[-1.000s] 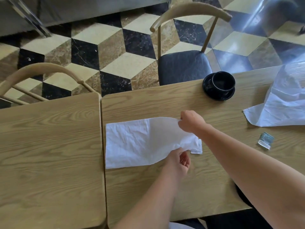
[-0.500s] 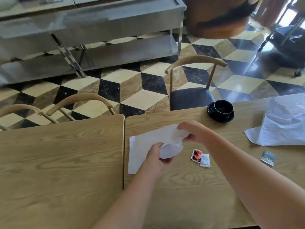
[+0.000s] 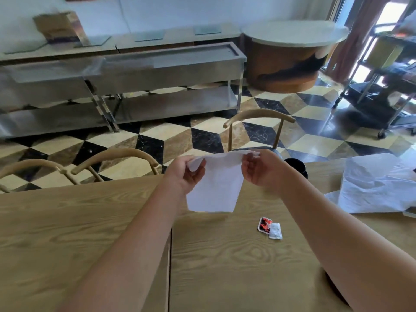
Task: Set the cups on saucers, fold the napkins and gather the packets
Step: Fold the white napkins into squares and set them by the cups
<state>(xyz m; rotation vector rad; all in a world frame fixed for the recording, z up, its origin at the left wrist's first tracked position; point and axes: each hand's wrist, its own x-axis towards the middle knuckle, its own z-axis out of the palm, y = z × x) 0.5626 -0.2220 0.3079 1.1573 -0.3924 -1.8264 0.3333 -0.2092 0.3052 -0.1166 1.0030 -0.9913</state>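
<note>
I hold the napkin (image 3: pixel 213 188) up off the table (image 3: pixel 236 255) near its far edge, my left hand (image 3: pixel 188 174) and right hand (image 3: pixel 258 170) each pinched shut on a top corner, so it hangs straight for folding. The cup (image 3: pixel 296 164), mostly hidden behind my wrist, probably sits on its saucer.
</note>
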